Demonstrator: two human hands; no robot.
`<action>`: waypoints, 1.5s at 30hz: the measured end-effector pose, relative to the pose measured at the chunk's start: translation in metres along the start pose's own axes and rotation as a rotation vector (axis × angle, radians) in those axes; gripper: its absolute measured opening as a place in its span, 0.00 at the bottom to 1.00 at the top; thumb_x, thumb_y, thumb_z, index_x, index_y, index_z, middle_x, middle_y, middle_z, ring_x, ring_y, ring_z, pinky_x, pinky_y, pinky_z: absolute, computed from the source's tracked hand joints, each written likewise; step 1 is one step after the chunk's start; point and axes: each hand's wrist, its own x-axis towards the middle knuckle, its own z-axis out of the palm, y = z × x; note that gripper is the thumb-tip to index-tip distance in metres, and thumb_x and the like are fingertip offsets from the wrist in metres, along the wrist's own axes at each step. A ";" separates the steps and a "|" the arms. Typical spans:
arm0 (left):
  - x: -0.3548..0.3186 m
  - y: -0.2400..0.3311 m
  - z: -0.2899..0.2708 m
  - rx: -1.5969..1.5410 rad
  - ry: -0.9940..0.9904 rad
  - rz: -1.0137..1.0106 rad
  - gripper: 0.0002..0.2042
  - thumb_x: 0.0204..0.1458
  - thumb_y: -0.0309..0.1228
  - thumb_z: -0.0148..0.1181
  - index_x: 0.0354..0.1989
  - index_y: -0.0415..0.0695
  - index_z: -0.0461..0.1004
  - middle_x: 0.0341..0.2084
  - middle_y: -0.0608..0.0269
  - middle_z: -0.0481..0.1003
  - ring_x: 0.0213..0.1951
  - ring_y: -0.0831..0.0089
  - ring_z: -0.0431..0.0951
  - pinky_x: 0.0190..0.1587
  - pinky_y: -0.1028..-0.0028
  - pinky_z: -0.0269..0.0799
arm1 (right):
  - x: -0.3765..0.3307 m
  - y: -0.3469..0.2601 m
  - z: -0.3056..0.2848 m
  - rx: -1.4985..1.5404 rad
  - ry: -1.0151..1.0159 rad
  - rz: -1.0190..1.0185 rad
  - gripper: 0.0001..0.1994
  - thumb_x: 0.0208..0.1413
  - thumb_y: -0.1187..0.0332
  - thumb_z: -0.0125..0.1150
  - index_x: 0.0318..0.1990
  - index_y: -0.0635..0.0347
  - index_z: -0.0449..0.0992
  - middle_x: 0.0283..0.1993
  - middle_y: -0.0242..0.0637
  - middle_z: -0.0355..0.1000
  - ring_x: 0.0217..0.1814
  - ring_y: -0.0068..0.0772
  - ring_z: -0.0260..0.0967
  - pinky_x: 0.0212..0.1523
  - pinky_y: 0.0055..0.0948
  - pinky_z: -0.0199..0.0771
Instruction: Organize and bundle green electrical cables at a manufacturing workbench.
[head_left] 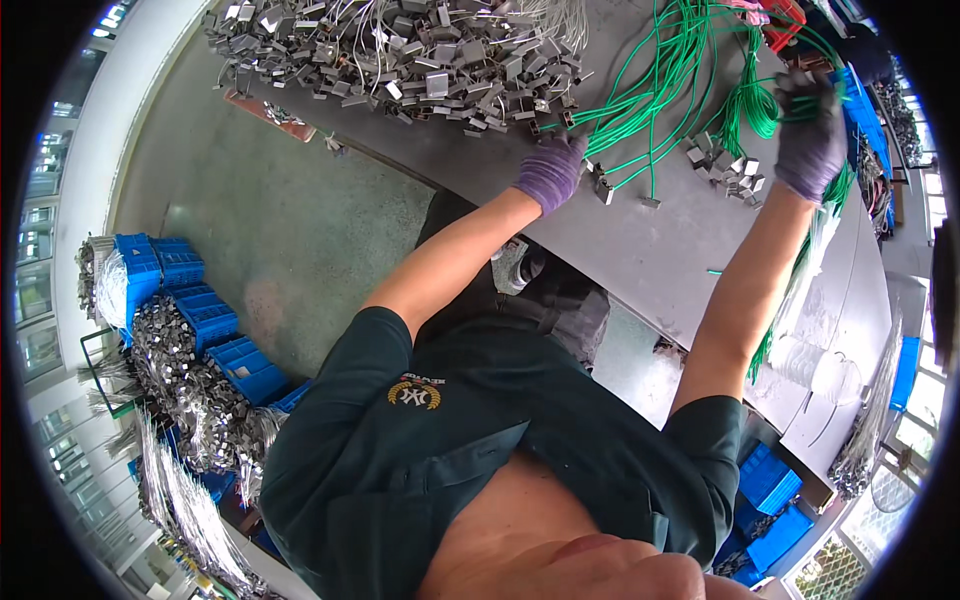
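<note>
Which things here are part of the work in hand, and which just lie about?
In use:
left hand
right hand
green wires
small metal clips

Lying about:
big heap of metal clips
blue crates
bundles of white wires

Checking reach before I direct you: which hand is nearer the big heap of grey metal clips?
Left. The left hand rests just below the heap of metal clips, at its near edge. The right hand is well off to the side, gripping green wires.
</note>
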 end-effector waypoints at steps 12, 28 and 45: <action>0.068 0.004 -0.070 0.484 0.008 0.186 0.20 0.48 0.38 0.52 0.51 0.49 0.67 0.49 0.55 0.67 0.50 0.57 0.67 0.49 0.56 0.66 | -0.125 0.130 -0.012 -0.243 0.222 0.555 0.18 0.56 0.51 0.52 0.32 0.58 0.74 0.22 0.28 0.65 0.17 0.15 0.57 0.17 0.13 0.51; 0.149 0.008 -0.075 0.912 -0.063 0.348 0.09 0.48 0.31 0.50 0.33 0.46 0.77 0.40 0.60 0.74 0.46 0.63 0.70 0.49 0.60 0.60 | -0.168 0.137 -0.009 -0.061 0.215 0.640 0.18 0.57 0.53 0.51 0.38 0.60 0.73 0.23 0.32 0.68 0.14 0.19 0.57 0.14 0.17 0.52; 0.138 -0.007 -0.070 0.722 -0.061 0.122 0.11 0.49 0.28 0.50 0.39 0.41 0.75 0.40 0.53 0.72 0.39 0.59 0.74 0.34 0.60 0.72 | -0.170 0.139 0.001 0.088 0.239 0.680 0.16 0.59 0.55 0.49 0.38 0.61 0.73 0.21 0.31 0.67 0.12 0.19 0.55 0.12 0.17 0.52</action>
